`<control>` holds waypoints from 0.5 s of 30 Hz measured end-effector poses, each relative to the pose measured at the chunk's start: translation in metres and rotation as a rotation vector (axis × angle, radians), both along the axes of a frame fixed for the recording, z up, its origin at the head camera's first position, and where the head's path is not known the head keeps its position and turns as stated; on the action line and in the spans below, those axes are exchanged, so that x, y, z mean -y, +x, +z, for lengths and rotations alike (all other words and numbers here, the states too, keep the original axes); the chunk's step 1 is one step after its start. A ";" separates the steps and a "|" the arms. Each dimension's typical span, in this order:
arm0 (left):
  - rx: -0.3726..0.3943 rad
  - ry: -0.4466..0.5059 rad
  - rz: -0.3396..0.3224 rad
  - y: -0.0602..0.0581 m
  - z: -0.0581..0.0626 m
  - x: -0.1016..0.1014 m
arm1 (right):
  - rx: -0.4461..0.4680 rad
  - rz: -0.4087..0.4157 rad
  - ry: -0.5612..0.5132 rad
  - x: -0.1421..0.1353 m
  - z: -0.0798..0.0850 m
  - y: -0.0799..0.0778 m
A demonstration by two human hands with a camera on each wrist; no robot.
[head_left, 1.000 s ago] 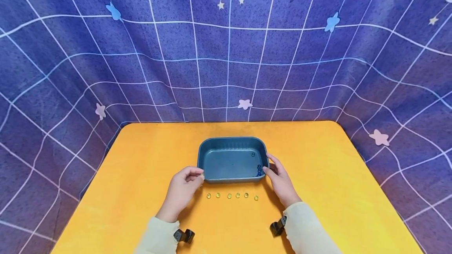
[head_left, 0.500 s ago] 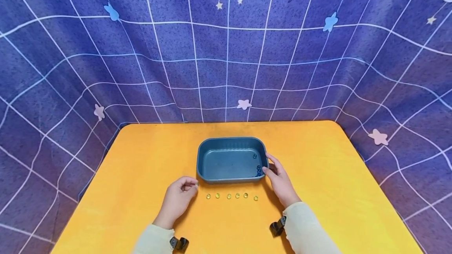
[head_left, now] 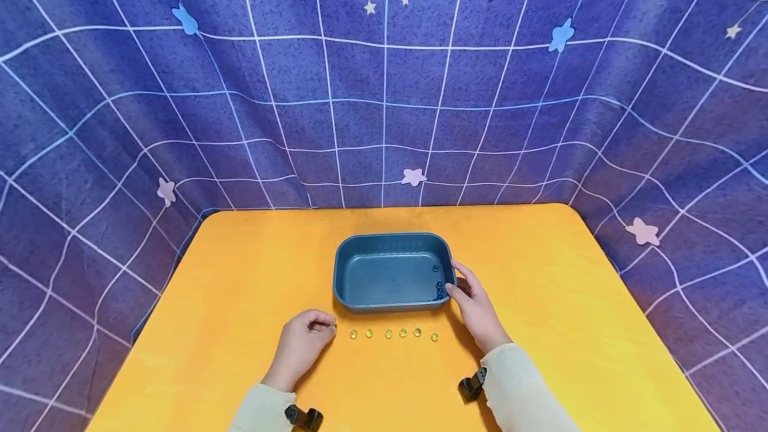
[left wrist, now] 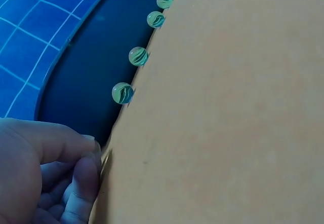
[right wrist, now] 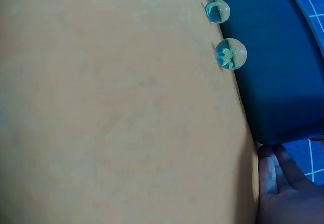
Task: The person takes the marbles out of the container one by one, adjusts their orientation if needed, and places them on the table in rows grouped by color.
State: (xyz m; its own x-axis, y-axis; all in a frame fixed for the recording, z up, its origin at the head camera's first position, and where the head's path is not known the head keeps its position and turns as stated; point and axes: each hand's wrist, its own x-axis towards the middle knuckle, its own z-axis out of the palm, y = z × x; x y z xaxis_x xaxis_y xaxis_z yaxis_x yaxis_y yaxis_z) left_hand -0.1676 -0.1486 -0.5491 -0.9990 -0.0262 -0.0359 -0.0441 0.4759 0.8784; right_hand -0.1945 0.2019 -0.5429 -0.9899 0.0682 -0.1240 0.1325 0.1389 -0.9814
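My left hand [head_left: 303, 345] is low over the table, left of the row of marbles. Its thumb and index finger pinch a clear glass marble [left wrist: 97, 147], mostly hidden by the fingertips. Several clear marbles with yellow-green swirls [head_left: 389, 334] lie in a line in front of a dark blue rectangular box [head_left: 384, 272]. My right hand [head_left: 478, 305] grips the box's right end, thumb over the rim and fingers along the outer wall. In the right wrist view, its fingertips [right wrist: 267, 168] meet the box's lower corner. Inside the box, several marbles [head_left: 439, 289] gather at the right end.
An orange-yellow table [head_left: 540, 272] carries everything. A blue-purple cloth [head_left: 384, 119] with a white grid and stars hangs behind it and along both sides. Dark wrist cameras [head_left: 472, 387] sit at both cuffs.
My left hand has moved from the box's front left corner down and left to the table beside the row. One marble inside the box has rolled slightly right. The right hand stays put.
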 end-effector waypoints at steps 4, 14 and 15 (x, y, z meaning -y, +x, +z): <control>-0.006 -0.030 -0.024 0.000 -0.001 0.001 | -0.004 -0.002 0.000 0.000 0.000 -0.001; 0.010 -0.086 -0.041 -0.003 0.000 -0.001 | -0.012 0.011 -0.026 0.000 0.003 0.001; 0.014 -0.088 -0.041 -0.003 0.001 -0.001 | -0.012 0.010 -0.026 0.000 0.003 0.001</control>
